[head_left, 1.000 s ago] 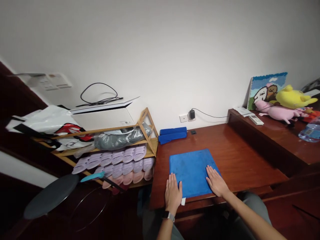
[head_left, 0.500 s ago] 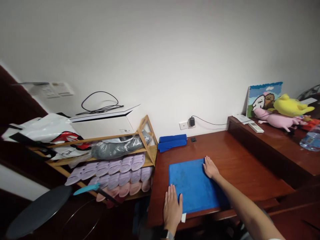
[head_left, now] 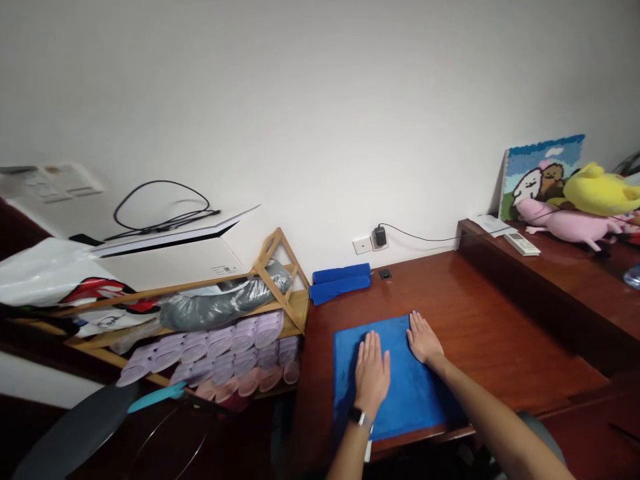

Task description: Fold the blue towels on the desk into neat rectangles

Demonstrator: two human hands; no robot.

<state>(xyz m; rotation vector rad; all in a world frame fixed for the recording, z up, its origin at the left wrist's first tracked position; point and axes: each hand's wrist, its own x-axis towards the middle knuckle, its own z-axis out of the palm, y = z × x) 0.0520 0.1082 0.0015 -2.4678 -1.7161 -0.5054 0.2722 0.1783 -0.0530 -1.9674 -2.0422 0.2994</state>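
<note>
A blue cloth (head_left: 410, 400) lies spread out flat on the brown wooden desk (head_left: 500, 340), close to its front edge. My left hand (head_left: 372, 373) is over the left part of the cloth, palm down with the fingers stretched out; whether it presses on the fabric I cannot tell. At the cloth's far right corner, my right hand (head_left: 424, 339) rests flat with its fingers extended along the edge. Neither hand grips anything. A white tag at the near edge is partly hidden by my left wrist.
Folded blue cloths (head_left: 341, 283) lie at the back left of the desk. To the left stands a wooden rack (head_left: 283, 267) with several slippers (head_left: 220, 340) and a white box (head_left: 175, 260). A raised shelf on the right holds a remote control (head_left: 522, 244) and plush toys (head_left: 570, 225).
My left hand has moved from the cloth's left edge inward and away from me, onto its middle. The right hand stays at the far right corner. The view has shifted slightly right.
</note>
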